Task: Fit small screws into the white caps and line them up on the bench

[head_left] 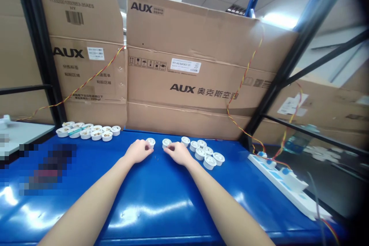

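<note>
On the far side of the blue table [161, 196], my left hand [137, 151] has its fingers curled on a small white round cap [150, 142]. My right hand [178, 153] is curled too, its fingertips pinching a second white cap [166, 143]. Both caps rest on the table. Just right of my right hand lies a cluster of several similar white caps [205, 153].
Another group of white caps with brownish filling [88, 130] sits at the table's back left. Large AUX cardboard boxes [198, 77] stand behind. A white power strip [285, 182] with red-yellow wires lies at the right edge. A dark rack post [276, 80] slants at right.
</note>
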Tool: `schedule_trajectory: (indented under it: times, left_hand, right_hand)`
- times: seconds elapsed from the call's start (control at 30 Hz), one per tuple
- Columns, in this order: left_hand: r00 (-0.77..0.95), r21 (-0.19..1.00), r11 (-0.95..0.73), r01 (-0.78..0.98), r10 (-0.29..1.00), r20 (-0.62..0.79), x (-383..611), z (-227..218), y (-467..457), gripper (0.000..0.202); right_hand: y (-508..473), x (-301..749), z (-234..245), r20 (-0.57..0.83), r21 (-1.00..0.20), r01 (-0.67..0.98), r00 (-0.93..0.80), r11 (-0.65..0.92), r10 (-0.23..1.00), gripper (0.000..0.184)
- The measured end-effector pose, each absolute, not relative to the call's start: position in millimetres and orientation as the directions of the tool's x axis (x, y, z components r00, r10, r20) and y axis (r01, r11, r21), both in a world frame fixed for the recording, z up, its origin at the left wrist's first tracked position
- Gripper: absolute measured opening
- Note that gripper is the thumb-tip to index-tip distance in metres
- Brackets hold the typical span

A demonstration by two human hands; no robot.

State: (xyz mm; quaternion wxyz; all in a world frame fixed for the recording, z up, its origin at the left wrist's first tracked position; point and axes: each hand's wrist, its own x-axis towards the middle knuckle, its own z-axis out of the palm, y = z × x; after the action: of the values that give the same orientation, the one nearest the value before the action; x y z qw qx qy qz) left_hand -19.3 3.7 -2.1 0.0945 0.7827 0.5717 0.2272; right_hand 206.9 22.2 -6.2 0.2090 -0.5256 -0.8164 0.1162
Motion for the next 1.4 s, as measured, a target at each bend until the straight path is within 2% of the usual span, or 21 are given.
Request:
schedule_trajectory:
  times: [0.03,0.13,0.27,0.37,0.43,0.57,0.7,0.83,0.93,1.03,1.13,1.2,1.3,1.4]
  left_hand:
    - [0.248,0.411,-0.349,0.842,0.927,0.28,-19,-4,4,0.024]
    - [0.251,0.402,-0.369,0.838,0.915,0.317,-21,-10,6,0.03]
    - [0.273,0.377,-0.382,0.844,0.91,0.311,-23,-14,9,0.028]
    - [0.302,0.379,-0.415,0.827,0.897,0.322,-23,-15,9,0.03]
    - [0.345,0.383,-0.45,0.807,0.885,0.313,-22,-16,8,0.034]
    - [0.436,0.351,-0.519,0.78,0.852,0.29,-20,-18,8,0.04]
    - [0.459,0.324,-0.534,0.781,0.843,0.281,-18,-18,7,0.039]
    - [0.457,0.319,-0.529,0.786,0.845,0.276,-18,-19,7,0.037]
    - [0.447,0.328,-0.524,0.786,0.848,0.284,-18,-19,7,0.039]
    - [0.407,0.358,-0.51,0.782,0.853,0.327,-18,-19,8,0.042]
    - [0.382,0.375,-0.514,0.771,0.845,0.374,-18,-21,10,0.049]
    - [0.391,0.367,-0.526,0.768,0.838,0.381,-18,-23,11,0.055]
    - [0.388,0.349,-0.513,0.784,0.844,0.37,-17,-25,14,0.058]
    - [0.351,0.366,-0.501,0.784,0.845,0.404,-15,-25,16,0.047]
  right_hand:
    - [21,206,-7,0.246,-0.422,0.788,-0.376,0.448,0.893,0.036]
    - [20,204,-9,0.295,-0.422,0.771,-0.381,0.477,0.876,0.052]
    - [21,206,-6,0.314,-0.329,0.805,-0.4,0.494,0.861,0.037]
    - [24,212,0,0.364,-0.244,0.882,-0.301,0.402,0.882,0.037]
    - [26,217,2,0.37,-0.193,0.944,-0.183,0.268,0.911,0.049]
    - [32,228,-1,0.223,-0.122,0.992,0.011,0.017,0.975,0.076]
    - [35,231,-6,0.084,-0.096,0.995,0.037,-0.029,0.996,0.082]
    - [30,225,-6,0.099,-0.122,0.99,-0.052,0.064,0.994,0.081]
    - [25,218,-5,0.173,-0.205,0.918,-0.308,0.34,0.935,0.077]
    - [21,208,-5,0.352,-0.295,0.759,-0.479,0.581,0.804,0.061]
    - [20,199,-10,0.463,-0.325,0.73,-0.432,0.602,0.774,0.058]
    - [21,197,-14,0.422,-0.343,0.754,-0.408,0.559,0.81,0.06]
    - [23,200,-17,0.337,-0.359,0.732,-0.477,0.579,0.812,0.059]
    - [25,202,-15,0.358,-0.371,0.691,-0.51,0.621,0.782,0.046]
